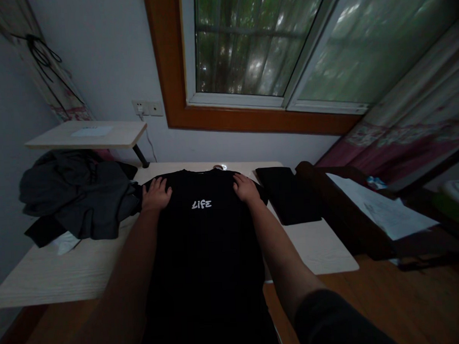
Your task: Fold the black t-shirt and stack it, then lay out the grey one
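A black T-shirt (204,244) with white lettering on its chest lies spread out on the pale wooden table (78,275), its collar toward the wall. It hangs down over the near edge of the table. My left hand (156,194) rests flat on the shirt's left shoulder area, fingers spread. On the other shoulder, my right hand (247,187) lies flat too, with its fingers stretched out. Both sleeves are partly hidden by my hands. To the right of the shirt is a flat black rectangular item (289,195), perhaps folded cloth.
Dark grey clothing (82,193) is heaped at the left, under a raised shelf (98,134). A small roll (219,167) sits behind the collar. Dark brown furniture (337,208) with a paper sheet (379,206) stands at the right. Behind is a window (262,44).
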The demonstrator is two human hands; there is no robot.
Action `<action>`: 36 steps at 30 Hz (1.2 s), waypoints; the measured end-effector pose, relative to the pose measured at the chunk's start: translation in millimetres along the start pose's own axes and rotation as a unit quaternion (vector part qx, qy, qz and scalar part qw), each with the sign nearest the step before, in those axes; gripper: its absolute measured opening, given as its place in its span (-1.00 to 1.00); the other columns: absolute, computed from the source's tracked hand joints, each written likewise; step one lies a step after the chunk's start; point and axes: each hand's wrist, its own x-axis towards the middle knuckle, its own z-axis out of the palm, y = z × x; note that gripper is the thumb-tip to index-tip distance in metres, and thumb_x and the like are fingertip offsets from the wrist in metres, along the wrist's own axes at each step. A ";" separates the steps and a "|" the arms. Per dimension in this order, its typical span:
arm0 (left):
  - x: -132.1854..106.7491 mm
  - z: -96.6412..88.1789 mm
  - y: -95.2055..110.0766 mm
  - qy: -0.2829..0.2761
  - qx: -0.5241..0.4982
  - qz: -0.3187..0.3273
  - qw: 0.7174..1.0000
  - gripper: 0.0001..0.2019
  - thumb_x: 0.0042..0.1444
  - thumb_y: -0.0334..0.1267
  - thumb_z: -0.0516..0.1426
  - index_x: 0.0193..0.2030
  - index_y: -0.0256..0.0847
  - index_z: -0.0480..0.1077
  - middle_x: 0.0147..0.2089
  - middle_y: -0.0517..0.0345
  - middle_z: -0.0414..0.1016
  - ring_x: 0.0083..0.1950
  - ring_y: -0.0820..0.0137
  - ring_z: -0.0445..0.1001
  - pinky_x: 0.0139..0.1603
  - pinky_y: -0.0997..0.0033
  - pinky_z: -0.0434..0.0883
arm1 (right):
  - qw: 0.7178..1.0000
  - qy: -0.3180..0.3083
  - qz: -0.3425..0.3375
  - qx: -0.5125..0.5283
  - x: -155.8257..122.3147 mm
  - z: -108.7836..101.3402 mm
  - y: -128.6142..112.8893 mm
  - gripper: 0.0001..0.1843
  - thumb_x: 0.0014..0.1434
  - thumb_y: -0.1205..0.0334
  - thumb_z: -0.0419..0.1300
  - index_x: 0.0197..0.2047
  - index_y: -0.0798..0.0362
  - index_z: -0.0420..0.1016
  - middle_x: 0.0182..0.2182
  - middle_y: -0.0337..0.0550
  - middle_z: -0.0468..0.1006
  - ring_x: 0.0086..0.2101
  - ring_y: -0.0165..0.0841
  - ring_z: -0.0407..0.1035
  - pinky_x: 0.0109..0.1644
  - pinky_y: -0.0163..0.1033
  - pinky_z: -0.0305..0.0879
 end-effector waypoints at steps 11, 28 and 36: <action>-1.0 0.0 -0.4 0.008 -0.015 0.000 1.000 -0.36 0.37 0.03 -0.22 0.52 -0.10 0.09 0.59 0.07 -0.04 0.60 0.14 -0.12 0.53 -0.27 -0.15 | 1.000 0.030 -0.001 0.001 -4.2 -7.6 -6.5 -0.50 0.36 0.26 0.03 0.31 0.13 0.43 0.33 0.00 0.38 0.32 -0.18 0.22 0.44 -0.05 0.06; 5.9 0.2 -7.6 -0.004 0.002 0.014 1.000 -0.35 0.38 0.05 -0.25 0.53 -0.09 0.06 0.59 0.11 -0.07 0.61 0.18 -0.16 0.54 -0.24 -0.14 | 0.990 -0.079 0.067 -0.092 -72.4 -69.4 36.6 -0.74 0.33 0.12 0.16 -0.04 0.01 0.60 -0.06 0.03 0.57 -0.13 -0.19 0.51 -0.09 -0.21 0.37; 8.6 1.2 -10.0 -0.010 0.002 0.014 1.000 -0.33 0.37 0.07 -0.27 0.53 -0.10 0.06 0.60 0.14 -0.07 0.61 0.17 -0.18 0.53 -0.26 -0.15 | 0.979 -0.124 0.141 -0.082 -123.0 -73.2 30.9 -0.64 0.40 0.00 0.07 0.09 0.02 0.49 -0.15 0.09 0.59 -0.22 -0.09 0.58 -0.21 -0.16 0.38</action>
